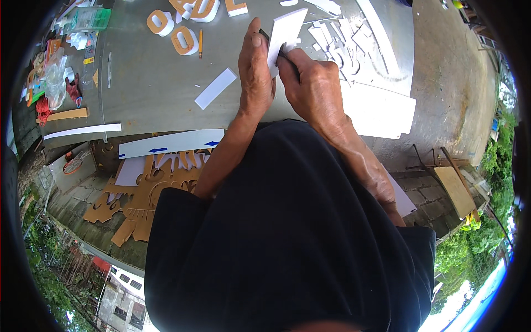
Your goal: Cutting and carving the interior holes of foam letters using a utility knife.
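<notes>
Between my hands a flat white board piece stands tilted over the table. My left hand grips its left side, with fingers pointing up and a thin dark edge showing beside the fingertips. My right hand is closed in a pinch against the lower part of the piece. A small dark thing shows at its fingertips, too hidden to name. To the left of my left hand, a loose white strip lies on the grey table.
Orange-and-white letter shapes and a pencil lie at the far left-centre. White offcuts are heaped right of my hands, near a white sheet. Bags and tools crowd the left edge. Brown cut-out sheets lie below the table edge.
</notes>
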A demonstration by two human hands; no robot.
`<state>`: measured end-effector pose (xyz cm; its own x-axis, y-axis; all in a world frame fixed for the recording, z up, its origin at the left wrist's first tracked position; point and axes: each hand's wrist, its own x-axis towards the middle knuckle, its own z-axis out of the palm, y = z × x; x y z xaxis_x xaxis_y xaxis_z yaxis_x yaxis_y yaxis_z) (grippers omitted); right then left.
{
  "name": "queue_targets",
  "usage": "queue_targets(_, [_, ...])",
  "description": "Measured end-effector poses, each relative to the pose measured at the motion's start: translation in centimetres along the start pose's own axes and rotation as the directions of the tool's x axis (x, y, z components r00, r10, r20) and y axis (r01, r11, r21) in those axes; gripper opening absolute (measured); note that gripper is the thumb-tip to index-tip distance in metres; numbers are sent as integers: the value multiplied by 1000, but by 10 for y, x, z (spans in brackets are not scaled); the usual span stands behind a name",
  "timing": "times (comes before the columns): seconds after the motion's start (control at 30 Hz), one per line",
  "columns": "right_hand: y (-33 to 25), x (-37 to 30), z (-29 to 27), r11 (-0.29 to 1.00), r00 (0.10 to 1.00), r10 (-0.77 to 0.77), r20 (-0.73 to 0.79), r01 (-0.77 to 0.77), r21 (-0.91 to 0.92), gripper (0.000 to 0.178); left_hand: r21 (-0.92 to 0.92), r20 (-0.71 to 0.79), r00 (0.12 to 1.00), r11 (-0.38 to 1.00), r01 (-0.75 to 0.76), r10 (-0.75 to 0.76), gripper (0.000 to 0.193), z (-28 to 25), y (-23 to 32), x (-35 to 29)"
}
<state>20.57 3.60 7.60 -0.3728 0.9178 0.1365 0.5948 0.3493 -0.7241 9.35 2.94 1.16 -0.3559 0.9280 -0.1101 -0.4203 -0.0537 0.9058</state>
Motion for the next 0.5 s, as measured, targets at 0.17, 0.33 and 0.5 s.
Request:
queue_targets(0.17, [-2, -18, -1, 994, 1000, -30, 5, 30, -108, 13, -127, 14, 997, 989, 79, -78, 80, -12, 0, 3])
queue_targets(0.33, [-3, -11, -6, 989, 997, -76, -13, 73, -130, 12, -4, 95, 995, 1000, -25, 25, 85, -16, 4, 9])
queue_targets(0.5, [-4, -8, -3, 992, 1000, -24, 7, 25, -121, 10, -12, -58, 998, 1000, 29, -29, 69, -4, -10, 7])
